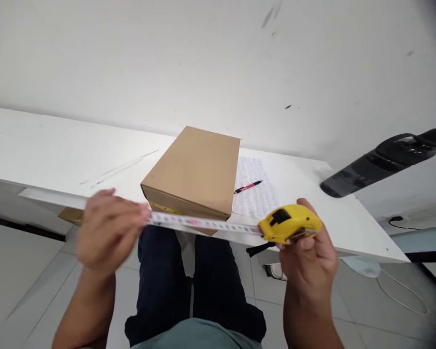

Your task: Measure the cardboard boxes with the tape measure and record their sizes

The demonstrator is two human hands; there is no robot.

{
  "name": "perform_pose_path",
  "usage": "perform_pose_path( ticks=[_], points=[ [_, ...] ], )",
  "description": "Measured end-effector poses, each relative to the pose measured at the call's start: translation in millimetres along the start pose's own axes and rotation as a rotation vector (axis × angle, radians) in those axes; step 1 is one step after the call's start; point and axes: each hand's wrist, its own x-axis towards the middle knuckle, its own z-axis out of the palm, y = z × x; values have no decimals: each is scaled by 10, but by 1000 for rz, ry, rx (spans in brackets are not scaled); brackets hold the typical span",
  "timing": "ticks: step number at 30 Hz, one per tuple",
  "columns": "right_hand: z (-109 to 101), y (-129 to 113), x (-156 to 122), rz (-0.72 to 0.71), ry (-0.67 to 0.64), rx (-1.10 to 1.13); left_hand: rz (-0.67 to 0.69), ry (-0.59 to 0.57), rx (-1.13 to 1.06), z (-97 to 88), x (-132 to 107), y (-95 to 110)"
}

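Observation:
A yellow tape measure [292,223] with a black button is gripped in my right hand [310,264], a black wrist strap hanging below it. Its white blade [210,224] is pulled out to the left, and my left hand [109,230], slightly blurred, pinches the blade's end. The blade stretches across, in front of the near side of a closed brown cardboard box [199,169]. Whether blade and box touch, I cannot tell. The box sits at the front edge of the white table [76,150].
Right of the box lies a sheet of paper [254,206] with a red and black pen [248,187] on it. A dark water bottle [363,172] stands at the table's right part. Behind the table rises a white wall [148,58]. A white mask-like item [363,266] is below the table edge.

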Motion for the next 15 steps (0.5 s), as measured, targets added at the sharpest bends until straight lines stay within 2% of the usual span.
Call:
perform_pose_path(
  ticks=[3,5,7,9,11,13,15],
  points=[
    [-14,26,-203,60,-220,9,198,-89,-97,205,-25,520],
    [-11,64,-292,94,-336,40,246,7,-194,436,-82,783],
    [-37,123,-305,129,-340,70,210,98,-249,637,-172,904],
    [-101,200,-250,167,-277,98,134,128,-227,737,-269,881],
    [-178,285,-165,231,-236,136,45,141,-141,727,-328,762],
    [-221,365,-94,337,-266,153,-28,139,-21,662,-317,616],
    [-191,442,-74,468,-332,157,-48,71,109,613,-237,499]
  ],
)
